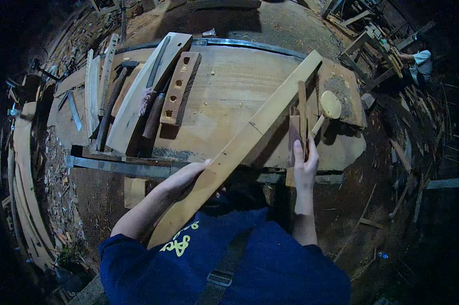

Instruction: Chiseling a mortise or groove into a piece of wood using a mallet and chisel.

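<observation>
A long pale wooden plank (255, 127) lies slantwise, from my body at the lower left to the far right of the workbench (229, 76). My left hand (186, 178) is closed around its near part; some fingers are hidden underneath. To the right of the plank, my right hand (305, 160) closes on a thin brown wooden strip (303, 104) pointing away from me. A darker wooden piece (294, 134) sits close beside that strip; I cannot tell whether they are joined. Just past my right fingers is a round-headed wooden mallet (331, 104), its handle slanting toward the hand.
On the bench's left lie a wooden block with several holes (178, 89), a pale beam (148, 96), a hammer (115, 91) and narrow boards (93, 91). Long planks (28, 173) are stacked at far left. Another person (420, 60) works at far right, near scattered wood.
</observation>
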`<action>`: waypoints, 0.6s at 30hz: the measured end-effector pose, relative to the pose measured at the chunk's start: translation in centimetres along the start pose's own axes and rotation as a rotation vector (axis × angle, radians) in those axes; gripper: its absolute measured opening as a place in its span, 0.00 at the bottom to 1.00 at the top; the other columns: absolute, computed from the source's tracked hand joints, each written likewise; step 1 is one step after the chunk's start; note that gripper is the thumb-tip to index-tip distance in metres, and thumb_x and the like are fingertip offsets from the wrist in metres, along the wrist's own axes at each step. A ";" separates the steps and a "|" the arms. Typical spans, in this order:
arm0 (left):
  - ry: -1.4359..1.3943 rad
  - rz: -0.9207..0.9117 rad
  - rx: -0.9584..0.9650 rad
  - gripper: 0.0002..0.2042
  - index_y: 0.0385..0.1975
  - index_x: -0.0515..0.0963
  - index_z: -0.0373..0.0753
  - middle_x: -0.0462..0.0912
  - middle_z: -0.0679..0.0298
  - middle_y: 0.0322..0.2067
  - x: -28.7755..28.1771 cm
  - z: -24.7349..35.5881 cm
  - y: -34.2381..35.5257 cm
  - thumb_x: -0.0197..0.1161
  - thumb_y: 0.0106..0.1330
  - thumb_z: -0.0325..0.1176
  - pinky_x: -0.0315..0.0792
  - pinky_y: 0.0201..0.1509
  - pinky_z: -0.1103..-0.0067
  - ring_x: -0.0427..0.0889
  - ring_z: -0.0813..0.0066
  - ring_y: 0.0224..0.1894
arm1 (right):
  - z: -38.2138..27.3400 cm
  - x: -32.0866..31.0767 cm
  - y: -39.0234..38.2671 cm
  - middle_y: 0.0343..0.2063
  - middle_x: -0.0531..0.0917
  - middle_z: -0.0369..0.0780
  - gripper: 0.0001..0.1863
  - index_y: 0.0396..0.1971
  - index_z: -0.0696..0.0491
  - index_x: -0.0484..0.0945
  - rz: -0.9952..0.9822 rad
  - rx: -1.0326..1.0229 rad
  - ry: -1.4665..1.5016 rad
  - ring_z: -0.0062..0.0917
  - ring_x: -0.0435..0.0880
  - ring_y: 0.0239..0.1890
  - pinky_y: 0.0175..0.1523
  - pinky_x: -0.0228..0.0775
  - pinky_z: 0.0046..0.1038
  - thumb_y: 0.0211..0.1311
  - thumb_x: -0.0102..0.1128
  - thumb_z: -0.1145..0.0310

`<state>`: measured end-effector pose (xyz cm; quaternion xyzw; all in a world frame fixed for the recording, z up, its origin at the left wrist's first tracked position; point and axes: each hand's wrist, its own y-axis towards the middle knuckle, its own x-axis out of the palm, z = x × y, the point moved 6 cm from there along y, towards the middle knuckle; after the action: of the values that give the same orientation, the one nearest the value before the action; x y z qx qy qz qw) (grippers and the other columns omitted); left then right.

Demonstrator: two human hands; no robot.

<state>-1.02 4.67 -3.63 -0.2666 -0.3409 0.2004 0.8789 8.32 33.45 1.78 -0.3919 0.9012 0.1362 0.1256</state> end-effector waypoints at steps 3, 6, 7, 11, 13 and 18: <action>-0.213 -0.065 -0.021 0.28 0.57 0.65 0.31 0.82 0.47 0.37 2.4 -0.9 0.9 0.40 0.75 0.53 0.79 0.44 0.73 0.85 0.61 0.36 | -3.2 0.6 1.3 0.51 0.74 0.49 0.29 0.59 0.58 0.68 0.001 -0.237 -0.391 0.42 0.79 0.48 0.54 0.69 0.37 0.61 0.61 0.60; -0.222 -0.153 -0.034 0.26 0.55 0.67 0.31 0.82 0.49 0.36 3.1 -1.7 1.0 0.43 0.75 0.51 0.79 0.44 0.73 0.85 0.63 0.36 | -4.8 2.7 1.6 0.41 0.74 0.48 0.31 0.58 0.59 0.69 -0.111 -0.379 -0.574 0.45 0.78 0.43 0.46 0.73 0.40 0.58 0.64 0.58; -0.202 -0.151 0.010 0.25 0.54 0.68 0.31 0.82 0.49 0.36 2.9 -1.8 1.0 0.43 0.74 0.51 0.79 0.44 0.73 0.85 0.64 0.36 | -4.7 3.1 2.0 0.41 0.74 0.48 0.31 0.58 0.58 0.69 -0.156 -0.379 -0.642 0.44 0.78 0.43 0.47 0.73 0.40 0.58 0.64 0.57; -0.134 -0.053 0.086 0.22 0.51 0.72 0.32 0.83 0.55 0.37 2.2 -2.6 0.9 0.49 0.73 0.48 0.78 0.42 0.76 0.84 0.69 0.36 | -3.7 3.8 5.0 0.41 0.73 0.47 0.32 0.60 0.54 0.67 -0.264 -0.441 -0.795 0.43 0.79 0.42 0.45 0.74 0.40 0.59 0.62 0.55; -0.126 -0.047 0.071 0.21 0.51 0.73 0.32 0.83 0.57 0.38 2.3 -2.9 1.0 0.52 0.71 0.46 0.78 0.42 0.77 0.83 0.71 0.38 | -3.0 3.5 7.4 0.40 0.73 0.47 0.31 0.60 0.53 0.66 -0.260 -0.429 -0.877 0.43 0.79 0.42 0.43 0.74 0.40 0.59 0.61 0.55; -0.170 -0.028 0.092 0.21 0.51 0.73 0.33 0.83 0.59 0.38 2.4 -3.6 1.1 0.54 0.71 0.46 0.78 0.41 0.78 0.83 0.75 0.36 | -2.6 3.3 9.1 0.39 0.74 0.47 0.29 0.58 0.54 0.69 -0.181 -0.404 -0.967 0.44 0.79 0.41 0.43 0.73 0.39 0.59 0.62 0.55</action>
<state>2.92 5.61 -5.35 -0.2032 -0.4084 0.2254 0.8609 -0.91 36.25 4.43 -0.3771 0.6589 0.4607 0.4599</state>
